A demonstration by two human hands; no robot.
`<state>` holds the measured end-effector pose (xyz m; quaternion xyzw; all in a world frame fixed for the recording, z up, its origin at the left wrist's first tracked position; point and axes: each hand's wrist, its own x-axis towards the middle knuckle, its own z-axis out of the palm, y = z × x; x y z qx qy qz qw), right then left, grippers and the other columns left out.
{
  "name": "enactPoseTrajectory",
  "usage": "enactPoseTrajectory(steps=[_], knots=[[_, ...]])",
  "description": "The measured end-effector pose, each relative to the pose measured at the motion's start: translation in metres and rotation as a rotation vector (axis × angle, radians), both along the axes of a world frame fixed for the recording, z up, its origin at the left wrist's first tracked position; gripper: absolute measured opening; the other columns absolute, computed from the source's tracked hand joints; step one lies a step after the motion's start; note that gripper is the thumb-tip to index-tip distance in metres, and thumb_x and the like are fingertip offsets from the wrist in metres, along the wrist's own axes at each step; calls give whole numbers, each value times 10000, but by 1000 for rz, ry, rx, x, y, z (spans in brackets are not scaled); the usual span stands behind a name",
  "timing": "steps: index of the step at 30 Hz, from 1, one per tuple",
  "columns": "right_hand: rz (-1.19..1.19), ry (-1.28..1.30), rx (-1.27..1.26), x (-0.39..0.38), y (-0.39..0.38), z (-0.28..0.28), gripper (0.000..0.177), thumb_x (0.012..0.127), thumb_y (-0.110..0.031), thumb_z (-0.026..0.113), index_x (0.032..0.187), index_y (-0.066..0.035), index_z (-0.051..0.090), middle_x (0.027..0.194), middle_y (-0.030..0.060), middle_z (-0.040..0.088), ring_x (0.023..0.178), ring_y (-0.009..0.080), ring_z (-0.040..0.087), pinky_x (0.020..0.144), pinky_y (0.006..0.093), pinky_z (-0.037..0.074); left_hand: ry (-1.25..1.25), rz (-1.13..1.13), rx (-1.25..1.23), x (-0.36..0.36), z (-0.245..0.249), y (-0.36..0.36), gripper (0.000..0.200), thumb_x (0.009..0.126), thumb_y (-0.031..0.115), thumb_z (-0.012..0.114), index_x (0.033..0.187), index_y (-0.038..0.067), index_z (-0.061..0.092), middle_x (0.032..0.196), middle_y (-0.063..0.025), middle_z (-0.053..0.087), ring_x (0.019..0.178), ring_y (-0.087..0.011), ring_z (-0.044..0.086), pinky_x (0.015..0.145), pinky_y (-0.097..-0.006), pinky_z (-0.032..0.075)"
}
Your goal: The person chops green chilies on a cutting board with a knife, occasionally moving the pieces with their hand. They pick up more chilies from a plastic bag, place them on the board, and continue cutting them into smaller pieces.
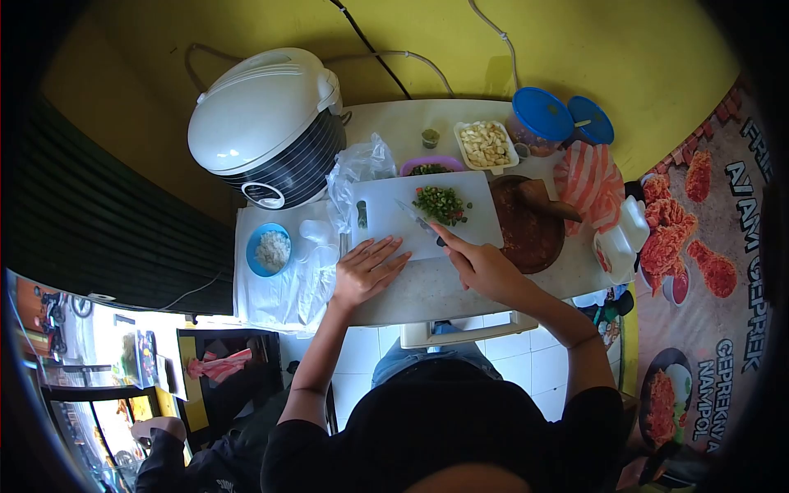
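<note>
My right hand point(478, 264) grips a knife point(420, 218), its blade lying over the white cutting board point(386, 193) and pointing to the far left. Beside the blade is a small heap of chopped green chillies point(441, 205) with a few red bits. My left hand point(370, 269) rests palm down with fingers outstretched at the near left edge of the board, holding nothing. Just behind the board, a purple container point(450, 162) with dark green pieces inside is partly hidden.
A rice cooker point(259, 115) stands at the left, near a blue bowl point(251, 249) of rice and clear plastic bags point(308, 271). To the right are a stone mortar point(534, 251) with a wooden pestle point(551, 202), a striped bag point(588, 182), a tray of garlic cloves point(485, 144) and blue-lidded tubs point(543, 113).
</note>
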<state>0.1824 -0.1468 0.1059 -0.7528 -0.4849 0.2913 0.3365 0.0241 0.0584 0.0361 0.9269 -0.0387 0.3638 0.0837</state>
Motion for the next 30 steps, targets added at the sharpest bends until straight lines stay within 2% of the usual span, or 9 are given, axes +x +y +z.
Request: enactPoseTrajectory(steps=[10,16,19,20,23,24,27,28,30], knots=[[-64,22,-5,26,4,-9,506,1044,-221,429,1528,-141,304,550,93,566,466,196,593,512,336,509,-11,35,-4,2,3,-7,274,748,161,799,1009,235,765,1143,-7,717,1062,-162,686,893,-337,561],[-168,99,-141,35,5,30,372,1041,-258,459,1376,-100,496,578,74,563,487,172,581,500,318,481,-25,47,-12,3,2,-8,250,760,165,794,999,233,770,1139,-1,718,1054,-155,688,889,-336,562],[-64,74,85,67,-1,12,324,1033,-252,500,1289,-56,535,636,31,556,509,94,533,489,258,448,-23,39,-31,3,3,-7,255,753,157,802,998,222,771,1123,-9,723,1049,-166,691,893,-344,561],[-80,9,94,76,-1,14,291,1018,-244,533,1224,-42,568,727,64,600,622,129,585,584,279,476,-24,36,-37,3,4,-7,255,752,155,805,996,220,771,1118,-11,725,1047,-169,692,894,-346,561],[33,-400,290,113,-2,2,257,989,-233,573,1163,-46,605,910,130,649,828,241,637,750,345,498,-22,32,-48,3,4,-6,252,749,150,808,990,214,773,1103,-18,729,1041,-177,695,895,-351,561],[57,-292,258,119,-1,10,214,970,-179,593,1124,-33,622,1028,143,639,926,274,623,822,364,485,-19,33,-49,3,4,-5,248,750,149,808,988,214,773,1099,-20,730,1040,-178,696,894,-352,561],[170,-298,406,146,1,-1,185,957,-113,594,1120,-27,618,1023,135,632,904,275,629,822,366,490,-23,33,-57,3,4,-5,243,750,149,808,983,211,774,1096,-24,731,1037,-183,697,889,-354,562],[203,-311,374,155,-1,0,201,919,-23,592,1116,-40,627,1021,123,613,913,273,625,823,362,497,-26,34,-58,3,4,-4,242,750,148,808,982,210,775,1096,-26,731,1036,-184,698,888,-354,563],[265,-279,347,164,-2,5,224,893,16,586,1098,-53,644,1014,110,602,928,269,619,830,360,499,-23,35,-51,3,4,-3,243,749,150,810,981,210,775,1095,-26,731,1036,-185,698,886,-356,563]])
